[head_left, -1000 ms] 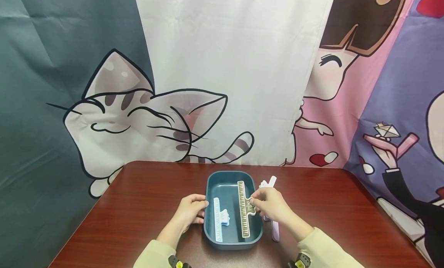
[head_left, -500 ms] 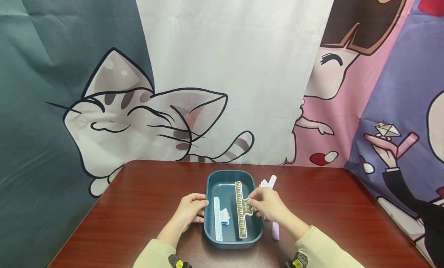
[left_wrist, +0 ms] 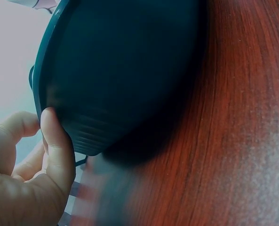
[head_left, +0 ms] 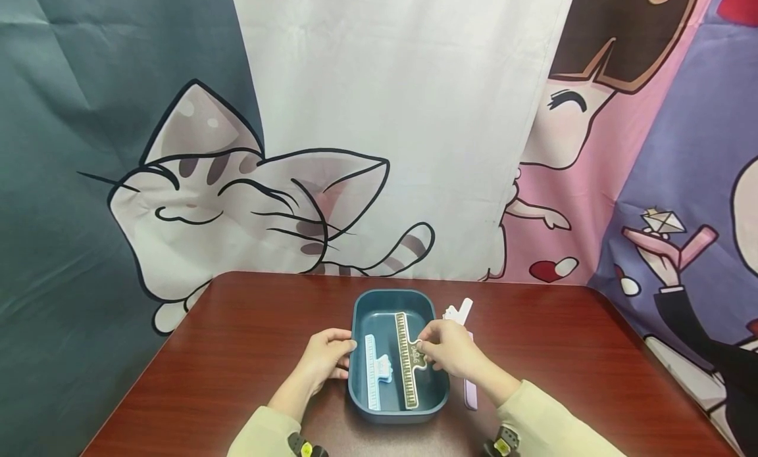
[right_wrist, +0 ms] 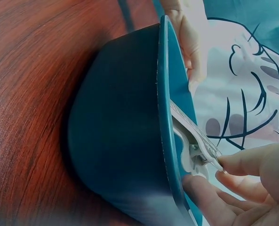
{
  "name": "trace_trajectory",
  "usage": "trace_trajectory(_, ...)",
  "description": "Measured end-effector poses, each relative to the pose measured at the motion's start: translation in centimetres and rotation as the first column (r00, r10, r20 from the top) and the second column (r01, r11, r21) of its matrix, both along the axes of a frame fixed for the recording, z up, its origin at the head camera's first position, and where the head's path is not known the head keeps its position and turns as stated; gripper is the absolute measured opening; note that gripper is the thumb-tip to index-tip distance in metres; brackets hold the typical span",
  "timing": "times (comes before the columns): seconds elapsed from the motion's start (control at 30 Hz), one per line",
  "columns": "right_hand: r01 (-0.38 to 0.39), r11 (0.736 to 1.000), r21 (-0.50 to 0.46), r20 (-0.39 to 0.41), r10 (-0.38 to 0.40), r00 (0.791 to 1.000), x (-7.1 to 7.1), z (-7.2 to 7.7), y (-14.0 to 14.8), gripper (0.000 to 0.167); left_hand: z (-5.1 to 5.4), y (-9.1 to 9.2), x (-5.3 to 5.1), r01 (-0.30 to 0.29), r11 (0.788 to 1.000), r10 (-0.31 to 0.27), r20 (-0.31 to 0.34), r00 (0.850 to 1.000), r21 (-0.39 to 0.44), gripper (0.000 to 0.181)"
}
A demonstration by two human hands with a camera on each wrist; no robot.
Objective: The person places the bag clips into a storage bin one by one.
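Observation:
A dark teal bin [head_left: 398, 417] stands on the table, a light blue ruler-shaped clip [head_left: 372, 378] lying inside at its left. My left hand [head_left: 320, 360] grips the bin's left rim; in the left wrist view the thumb of that hand [left_wrist: 35, 174] lies against the outer wall. My right hand [head_left: 454, 346] pinches the handle of a gold-brown clip with a ruled edge [head_left: 405, 358], held over the bin's right half. The right wrist view shows this clip [right_wrist: 195, 134] tilted at the rim, between the thumb and fingers of my right hand [right_wrist: 247, 188].
Right of the bin, a white clip [head_left: 462, 311] and a purple clip [head_left: 470, 394] lie on the brown table [head_left: 237, 378], partly hidden by my right hand. Behind the table hangs a cloth [head_left: 391, 115] with cartoon figures.
My right hand has moved a little to the left with the gold-brown clip, bringing it nearer the light blue one. The left hand has kept its grip on the bin.

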State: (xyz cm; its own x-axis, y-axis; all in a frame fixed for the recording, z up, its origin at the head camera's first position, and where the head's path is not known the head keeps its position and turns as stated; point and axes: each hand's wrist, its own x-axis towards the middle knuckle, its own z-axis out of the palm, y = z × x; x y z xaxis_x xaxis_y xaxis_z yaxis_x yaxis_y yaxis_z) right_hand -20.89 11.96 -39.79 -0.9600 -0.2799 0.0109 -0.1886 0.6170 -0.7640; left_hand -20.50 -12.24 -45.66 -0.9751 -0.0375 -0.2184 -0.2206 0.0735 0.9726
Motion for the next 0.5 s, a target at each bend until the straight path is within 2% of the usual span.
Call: trace_trajectory(0.5,-0.062,0.996,0.058,-0.017,0.063,0.998,-0.23,-0.19,-0.52,0.004,-0.08,-0.12,-0.07,0.009,1.000,-0.009,-0.016,1.000,0.021,0.040)
